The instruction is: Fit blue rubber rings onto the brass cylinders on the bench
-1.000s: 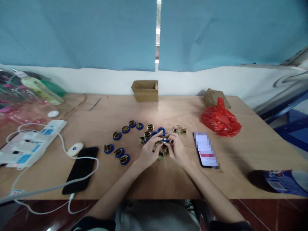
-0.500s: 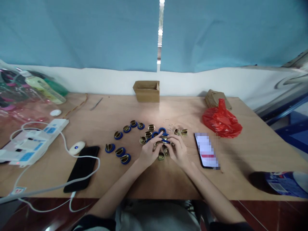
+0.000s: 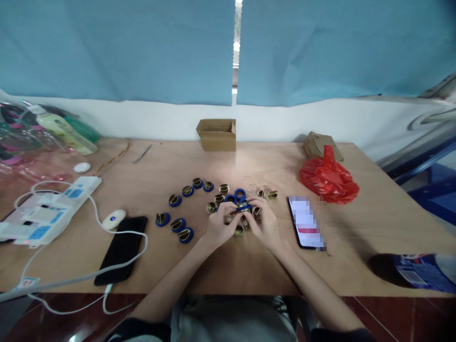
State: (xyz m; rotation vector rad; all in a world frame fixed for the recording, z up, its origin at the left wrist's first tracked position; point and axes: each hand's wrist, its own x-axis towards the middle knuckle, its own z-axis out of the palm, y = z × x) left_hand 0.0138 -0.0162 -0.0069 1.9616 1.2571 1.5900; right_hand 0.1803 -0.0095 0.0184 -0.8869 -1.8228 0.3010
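Observation:
My left hand (image 3: 221,225) and my right hand (image 3: 266,223) meet over the middle of the table. Between their fingertips they pinch a round brass-coloured metal piece with a blue ring (image 3: 244,206), one hand on each side of it. Just beyond it lie loose blue rings (image 3: 240,193). Brass-coloured pieces without rings (image 3: 224,189) are scattered around my hands, some partly hidden under the fingers. To the left rest several brass pieces seated in blue rings (image 3: 185,235), their raised fins facing up.
A black phone (image 3: 121,249) with white cables and a power strip (image 3: 60,211) occupy the left. An open cardboard box (image 3: 218,140) stands at the back. On the right are a lit phone (image 3: 304,223), a red plastic bag (image 3: 329,178) and a lying bottle (image 3: 413,271).
My fingers have shifted slightly around the ringed brass piece, which now looks tilted differently. The loose blue ring behind it is less covered by my left fingers.

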